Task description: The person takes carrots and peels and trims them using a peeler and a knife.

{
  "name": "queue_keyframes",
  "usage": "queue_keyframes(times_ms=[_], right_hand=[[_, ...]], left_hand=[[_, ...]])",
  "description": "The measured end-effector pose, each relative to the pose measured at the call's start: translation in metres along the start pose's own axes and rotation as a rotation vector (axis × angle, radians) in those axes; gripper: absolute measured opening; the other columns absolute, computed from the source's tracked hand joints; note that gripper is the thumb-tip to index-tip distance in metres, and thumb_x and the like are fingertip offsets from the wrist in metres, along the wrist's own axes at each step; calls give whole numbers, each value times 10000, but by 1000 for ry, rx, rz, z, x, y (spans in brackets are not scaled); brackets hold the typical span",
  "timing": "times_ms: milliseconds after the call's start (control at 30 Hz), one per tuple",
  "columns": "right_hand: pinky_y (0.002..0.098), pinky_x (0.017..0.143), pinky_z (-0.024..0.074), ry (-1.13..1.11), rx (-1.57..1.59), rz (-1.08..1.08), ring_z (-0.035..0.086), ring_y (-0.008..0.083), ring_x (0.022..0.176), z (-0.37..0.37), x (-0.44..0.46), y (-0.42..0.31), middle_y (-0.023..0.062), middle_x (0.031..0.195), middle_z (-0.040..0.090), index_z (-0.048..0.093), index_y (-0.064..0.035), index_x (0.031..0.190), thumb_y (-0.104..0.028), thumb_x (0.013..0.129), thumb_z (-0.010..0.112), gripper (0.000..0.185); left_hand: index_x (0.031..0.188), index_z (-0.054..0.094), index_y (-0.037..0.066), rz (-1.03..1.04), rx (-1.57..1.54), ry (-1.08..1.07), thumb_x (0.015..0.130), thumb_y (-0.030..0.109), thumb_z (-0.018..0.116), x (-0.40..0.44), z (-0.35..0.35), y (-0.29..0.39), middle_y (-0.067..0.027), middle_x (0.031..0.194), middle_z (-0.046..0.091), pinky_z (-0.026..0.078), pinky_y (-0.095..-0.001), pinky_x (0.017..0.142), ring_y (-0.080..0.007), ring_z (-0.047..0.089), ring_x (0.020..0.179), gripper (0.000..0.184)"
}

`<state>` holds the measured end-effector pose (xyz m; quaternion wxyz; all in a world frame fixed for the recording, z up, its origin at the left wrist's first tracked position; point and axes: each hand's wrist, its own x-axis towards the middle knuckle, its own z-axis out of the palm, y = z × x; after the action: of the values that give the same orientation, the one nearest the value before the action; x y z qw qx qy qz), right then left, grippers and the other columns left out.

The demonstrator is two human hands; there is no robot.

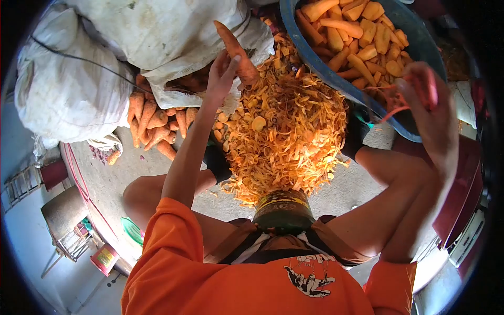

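An unpeeled carrot (236,52) is gripped by my left hand (223,76), its thin end pointing up and away. Beneath it spreads a large heap of carrot peelings (283,126), mixed with cut carrot ends. My right hand (436,113) is closed around a red peeler (422,89), blurred by motion, near the right rim of a blue tub (315,68). Inside the tub lie many peeled carrots (362,37).
White sacks (68,79) stand at the upper left, with unpeeled carrots (152,123) spilling onto the concrete floor (131,163). A dark round container (283,212) stands between my legs. A red hose (84,184) runs along the left.
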<state>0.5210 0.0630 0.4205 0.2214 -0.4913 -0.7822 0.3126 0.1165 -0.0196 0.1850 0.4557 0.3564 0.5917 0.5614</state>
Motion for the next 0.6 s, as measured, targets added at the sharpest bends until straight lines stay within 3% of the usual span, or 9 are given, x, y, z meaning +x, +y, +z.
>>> queue_keyframes(times_ms=[33,67,133,200,367,433,600], right_hand=[[286,717,522,1,54,-48,677,110,810,4,-1,-8,60,916,717,667,-14,1126,-157,990,718,204],[286,717,522,22,57,-66,677,110,810,5,-3,-19,60,916,717,667,-14,1126,-157,990,718,204],[267,812,521,-93,-121,-70,639,88,907,9,-6,-41,48,915,674,650,-24,1150,-162,987,730,228],[285,792,521,-139,-124,-130,642,99,884,18,-7,-58,64,881,673,642,-14,1110,-170,983,730,219],[355,729,505,-241,53,-346,648,187,795,55,-14,-81,111,837,660,617,-5,1028,-205,979,717,229],[403,719,493,-211,-1,-461,642,275,764,68,-20,-93,141,826,645,619,-22,1045,-266,978,713,270],[437,744,501,-231,-4,-508,653,327,807,96,-23,-99,170,872,658,630,-21,1059,-345,997,679,333]], left_hand=[[1495,450,28,-56,-118,-3,1047,428,630,-6,5,16,-133,1324,643,531,-434,1039,-302,672,1150,627],[1495,450,28,-30,-112,-6,1047,428,630,-11,7,33,-133,1324,643,531,-434,1039,-302,672,1150,627],[1483,456,44,-144,-387,-127,1064,470,576,-29,11,77,-139,1320,644,543,-443,1028,-286,678,1148,610],[1451,477,50,-150,-366,-140,1074,489,540,-61,15,120,-140,1295,657,567,-426,984,-261,691,1116,582],[1370,538,33,26,-42,-90,1078,367,584,-131,16,184,-157,1183,713,590,-338,861,-212,728,964,446],[1285,605,2,153,161,-8,1042,239,665,-155,16,191,-125,1077,745,585,-292,782,-159,717,873,345],[1192,652,-16,309,231,42,993,178,735,-191,17,179,-72,1005,735,549,-243,727,-94,674,835,290]])
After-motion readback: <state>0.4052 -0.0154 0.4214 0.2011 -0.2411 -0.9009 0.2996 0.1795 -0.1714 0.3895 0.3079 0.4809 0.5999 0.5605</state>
